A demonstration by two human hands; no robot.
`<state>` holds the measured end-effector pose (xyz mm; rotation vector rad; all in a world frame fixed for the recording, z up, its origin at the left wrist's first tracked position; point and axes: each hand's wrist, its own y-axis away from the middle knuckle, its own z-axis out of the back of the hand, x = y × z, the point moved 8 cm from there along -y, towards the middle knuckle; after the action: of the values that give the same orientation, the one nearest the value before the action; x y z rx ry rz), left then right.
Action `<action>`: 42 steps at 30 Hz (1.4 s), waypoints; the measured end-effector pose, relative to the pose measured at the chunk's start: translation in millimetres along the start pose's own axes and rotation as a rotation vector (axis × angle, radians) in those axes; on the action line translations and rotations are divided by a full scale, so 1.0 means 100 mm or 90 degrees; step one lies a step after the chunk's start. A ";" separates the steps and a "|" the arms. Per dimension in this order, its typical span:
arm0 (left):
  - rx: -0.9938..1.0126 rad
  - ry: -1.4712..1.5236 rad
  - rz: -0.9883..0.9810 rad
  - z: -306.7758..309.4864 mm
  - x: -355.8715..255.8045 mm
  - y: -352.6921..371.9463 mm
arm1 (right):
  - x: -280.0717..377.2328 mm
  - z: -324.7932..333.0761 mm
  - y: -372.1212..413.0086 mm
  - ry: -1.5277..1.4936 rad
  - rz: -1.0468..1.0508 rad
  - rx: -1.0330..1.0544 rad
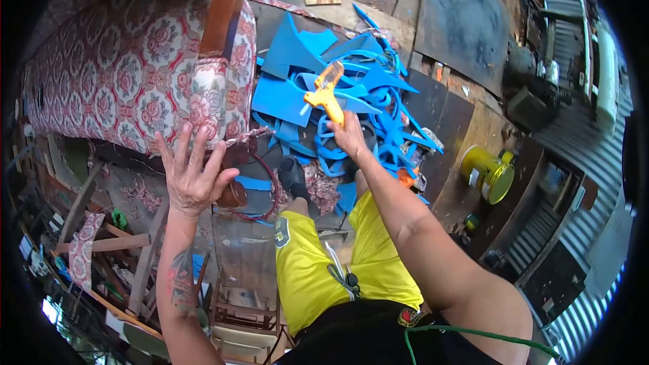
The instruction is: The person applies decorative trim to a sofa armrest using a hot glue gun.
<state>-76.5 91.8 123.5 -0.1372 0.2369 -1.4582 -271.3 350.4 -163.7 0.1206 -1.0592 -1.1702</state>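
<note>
Tool of yellow plastic with a clear orange top (326,91) was held up over the floor, above a heap of blue sheet offcuts (297,61). Right hand (348,136) had its grip closed round the tool's handle, with the orange end pointing away from the body. Left hand (193,176) held nothing: fingers spread wide, laid against the front corner of the red-and-cream floral upholstered sofa (122,74), below its brown wooden arm rail (226,0). Thin red cord (270,179) looped on the floor between the sofa and the person's yellow shorts (304,263). Round yellow tin (488,172) stood well apart to the right, on dark boards. Bare wooden chair frames (135,250) sat at lower left, beneath the sofa's edge in view.
</note>
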 end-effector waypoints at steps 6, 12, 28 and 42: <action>0.064 0.014 -0.028 -0.07 0.00 0.02 | 0.29 -0.64 -0.97 0.106 0.150 0.054; 0.086 -0.022 -0.019 -0.07 -0.03 0.01 | 0.36 -1.34 -1.87 0.177 0.218 0.093; 0.112 -0.217 0.028 0.06 -0.24 0.05 | -0.13 -2.24 -3.10 0.332 0.319 -0.030; 0.015 -0.148 0.102 0.05 -0.31 0.01 | 2.31 -0.53 0.04 -0.737 0.849 0.107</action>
<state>-76.7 122.2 130.4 -0.2617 0.0403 -1.2731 -231.3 147.0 -48.6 -1.1040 -1.7517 0.2045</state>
